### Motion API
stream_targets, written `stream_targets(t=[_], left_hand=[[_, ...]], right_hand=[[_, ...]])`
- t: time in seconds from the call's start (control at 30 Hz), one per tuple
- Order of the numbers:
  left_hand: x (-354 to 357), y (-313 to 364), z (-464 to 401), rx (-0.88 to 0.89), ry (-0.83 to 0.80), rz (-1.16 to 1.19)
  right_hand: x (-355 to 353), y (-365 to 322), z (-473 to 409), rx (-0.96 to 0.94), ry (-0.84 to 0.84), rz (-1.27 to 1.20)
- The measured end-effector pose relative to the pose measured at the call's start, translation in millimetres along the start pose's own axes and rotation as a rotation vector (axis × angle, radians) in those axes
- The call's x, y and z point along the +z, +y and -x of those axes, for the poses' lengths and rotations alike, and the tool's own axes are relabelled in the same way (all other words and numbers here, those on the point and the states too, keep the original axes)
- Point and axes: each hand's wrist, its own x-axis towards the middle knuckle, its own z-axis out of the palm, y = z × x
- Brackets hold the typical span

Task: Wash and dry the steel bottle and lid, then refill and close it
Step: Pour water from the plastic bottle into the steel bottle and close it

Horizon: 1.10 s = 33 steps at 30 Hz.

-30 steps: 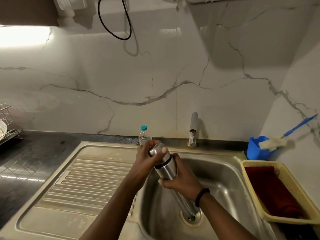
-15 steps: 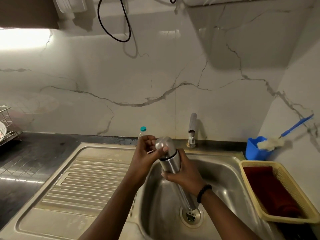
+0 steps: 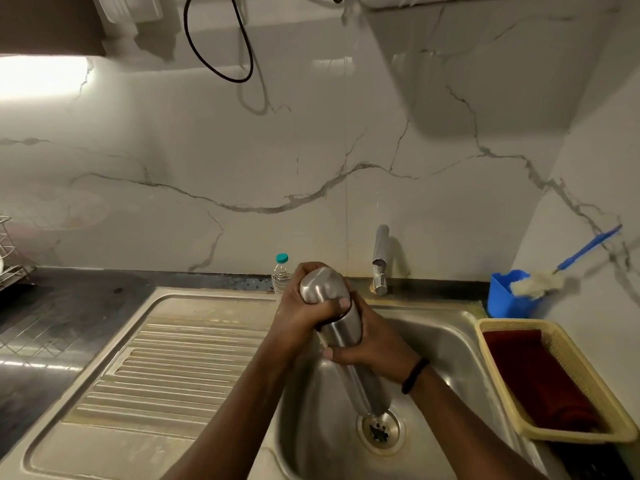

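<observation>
The steel bottle (image 3: 341, 327) is brushed metal, smooth with a soft sheen, and its lid (image 3: 320, 284) shows the same finish. The sink (image 3: 194, 358) is dull stainless steel, ribbed on the left drainboard and streaked. The tap (image 3: 380, 259) is polished metal. The wall (image 3: 311, 150) is glossy veined marble-look tile. The bench (image 3: 69, 306) is dark and shiny. At right, a yellow plastic basket (image 3: 568, 368) of woven mesh holds dark red cloth (image 3: 533, 372).

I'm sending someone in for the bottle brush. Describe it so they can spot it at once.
Start at the sink basin and look past its far right corner, where a blue holder stands against the wall behind the yellow basket. The bottle brush leans out of it: it alone has a fluffy whitish head and a thin blue handle slanting up right.
</observation>
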Motion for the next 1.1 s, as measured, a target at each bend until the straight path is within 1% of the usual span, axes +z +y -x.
stream_targets(t=[0.07, 0.13, 0.17, 0.23, 0.3, 0.37, 0.47, 0.57, 0.63, 0.7, 0.83, 0.87, 0.93, 1.0, 1.03, 1.1], left_hand=[[-7, 1, -3, 0.019, -0.132, 0.057], [-15, 2, -6, 0.007, -0.183, 0.017], [-18, 1, -7, -0.015, -0.169, -0.007], [-21, -1, -5, -0.031, -0.065, -0.061], [-16, -3, -2, -0.007, 0.043, -0.129], [-10, -6, -2, 0.019, 0.096, -0.135], [-10, -8, -5, 0.005, 0.106, -0.065], [-8, -4, -9, -0.062, 0.038, -0.072], [-3, -1, -10, -0.031, 0.074, -0.12], [-2, -3, -12, 0.011, 0.112, -0.119], [-12, -5, -9, -0.023, -0.074, 0.009], [-12, -4, -10, -0.043, -0.084, 0.001], [-12, -1, -11, -0.047, -0.036, -0.082], [-18, -6, -13, 0.005, 0.047, -0.195], [-26, -12, -13, 0.033, 0.1, -0.236], [-43, -25, -13, 0.032, 0.273, -0.262]], right_hand=[[-5, -2, 1, 0.006, -0.05, -0.007], [-5, -5, 2, 0.013, -0.042, 0.03], [-3, -6, 3, 0.016, -0.021, 0.042], [0, -6, 2, 0.027, 0.044, 0.033], [2, -4, -1, 0.037, 0.118, 0.022], [2, -3, -4, 0.045, 0.154, 0.029], [-2, -4, -7, 0.027, 0.158, 0.034], [-1, -6, -8, 0.011, 0.166, 0.017], [1, -6, -9, 0.01, 0.169, 0.027], [1, -6, -9, 0.003, 0.147, 0.023], [-4, -7, -7, 0.004, 0.062, 0.021], [-4, -7, -6, 0.006, 0.065, 0.029], [-3, -8, -6, 0.006, 0.098, 0.025], [-3, -8, -6, -0.006, 0.137, 0.005], [-4, -6, -6, -0.014, 0.152, -0.001], [-8, -4, -5, -0.005, 0.18, -0.026]])
